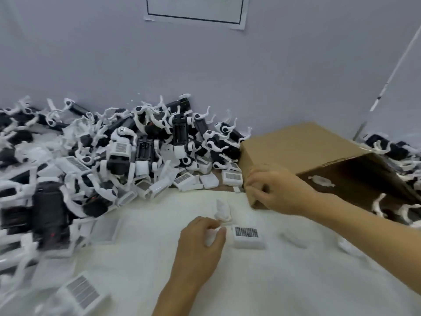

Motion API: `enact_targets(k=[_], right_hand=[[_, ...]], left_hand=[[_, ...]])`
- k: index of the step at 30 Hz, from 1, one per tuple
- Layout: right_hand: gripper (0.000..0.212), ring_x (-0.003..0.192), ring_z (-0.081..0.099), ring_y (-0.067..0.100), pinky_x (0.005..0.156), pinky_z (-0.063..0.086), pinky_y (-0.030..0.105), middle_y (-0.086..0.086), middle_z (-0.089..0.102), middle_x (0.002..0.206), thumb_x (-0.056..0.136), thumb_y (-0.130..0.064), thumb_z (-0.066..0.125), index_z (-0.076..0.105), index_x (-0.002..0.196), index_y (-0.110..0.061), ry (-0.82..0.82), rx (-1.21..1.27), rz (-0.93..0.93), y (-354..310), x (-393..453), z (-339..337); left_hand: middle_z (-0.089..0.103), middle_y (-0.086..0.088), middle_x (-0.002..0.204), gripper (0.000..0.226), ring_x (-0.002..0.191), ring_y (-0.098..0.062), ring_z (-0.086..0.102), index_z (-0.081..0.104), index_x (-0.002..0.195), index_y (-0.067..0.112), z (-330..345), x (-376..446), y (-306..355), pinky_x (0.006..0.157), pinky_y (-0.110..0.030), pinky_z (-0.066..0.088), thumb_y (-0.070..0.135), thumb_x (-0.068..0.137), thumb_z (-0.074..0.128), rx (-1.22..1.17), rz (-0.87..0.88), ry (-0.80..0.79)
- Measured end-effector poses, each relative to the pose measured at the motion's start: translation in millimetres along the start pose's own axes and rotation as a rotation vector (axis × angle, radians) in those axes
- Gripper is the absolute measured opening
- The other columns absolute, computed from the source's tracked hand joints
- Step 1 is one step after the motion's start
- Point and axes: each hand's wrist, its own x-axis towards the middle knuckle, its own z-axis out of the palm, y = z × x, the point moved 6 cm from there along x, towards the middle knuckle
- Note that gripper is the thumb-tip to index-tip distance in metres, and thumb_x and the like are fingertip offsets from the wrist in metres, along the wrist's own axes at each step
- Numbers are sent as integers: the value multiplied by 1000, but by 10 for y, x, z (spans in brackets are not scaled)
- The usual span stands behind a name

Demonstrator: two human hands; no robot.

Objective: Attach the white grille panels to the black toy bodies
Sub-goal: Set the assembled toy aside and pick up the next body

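While the right hand (276,189) grips the near corner of the tipped box (303,151), fingers curled over its edge, the left hand (200,242) rests on the bench (284,281) and pinches a small white piece (213,232) between thumb and fingers; the blur hides what that piece is. Just right of the left hand a grille panel (248,236) lies face up, and just beyond its fingertips sits another small white part (222,209). Far to the left of that hand, and beyond it against the wall, a heap of black bodies (141,142) with white limbs is piled, with more loose panels scattered along its near edge. Inside the box, to the right of the right hand, a few more white pieces show. By my reckoning no panel is being fitted just now: this looks like gathering or sorting, with the box being steadied or shifted. The next move calls for a black body drawn from the heap into one hand and the near panel into the other, lined up squarely before pressing home.
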Motion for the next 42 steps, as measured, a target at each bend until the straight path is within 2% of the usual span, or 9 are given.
enact_targets(k=[4,9,13,19,25,30,34,39,42], right_hand=[[30,125,53,23,103,41,31,6,65,127,98,-12,57,68,126,-11,68,151,106,-186,648,403],[76,153,12,34,122,23,48,15,14,166,90,0,55,26,158,-18,31,357,439,-41,1357,592],[68,116,55,37,93,48,39,24,62,130,90,0,53,38,154,-20,20,235,445,127,1428,777],[36,73,65,10,72,52,25,-8,72,77,94,-4,59,66,121,-27,492,633,433,204,1033,764],[64,88,64,10,79,50,24,-8,66,96,87,-22,72,39,133,-52,243,581,283,-196,613,1000],[20,87,68,26,80,54,42,2,71,89,90,-19,72,60,105,-14,315,375,165,-543,616,917],[21,87,72,19,81,59,37,2,75,88,85,-15,80,65,98,-10,513,635,232,-689,462,611],[24,89,77,17,77,59,21,1,80,94,74,-27,89,67,83,-22,611,1170,135,-1046,-52,140],[37,66,75,26,62,59,26,14,76,73,66,-50,87,72,72,-17,591,1561,201,-1013,-326,22]], left_hand=[[70,11,84,28,83,0,61,60,74,38,-40,29,-11,74,-11,44,18,89,72,-22,-24,-11],[69,14,83,24,81,0,62,60,75,39,-68,55,-51,70,-11,45,23,90,70,-9,-44,-7],[68,11,79,22,78,-4,60,61,73,33,-84,71,-67,66,-11,42,25,93,67,-7,-31,7],[69,10,77,27,78,-4,61,68,77,21,-104,74,-67,68,-10,41,38,98,63,-95,-56,31],[72,8,80,32,78,-5,65,69,78,21,-162,72,-70,70,-12,47,37,102,56,-276,-119,78],[74,3,81,31,84,-11,68,71,85,17,-202,80,-152,82,-29,55,33,104,52,-370,-175,128],[72,-4,86,27,82,-16,71,65,106,19,-261,81,-201,82,-40,59,44,99,58,-572,-248,225],[61,7,121,87,107,-11,63,47,138,39,-311,87,-93,77,-33,56,85,64,55,-710,-156,224],[72,10,117,80,107,-11,68,68,125,37,-263,92,-69,71,-23,57,89,65,55,-754,-139,80]])
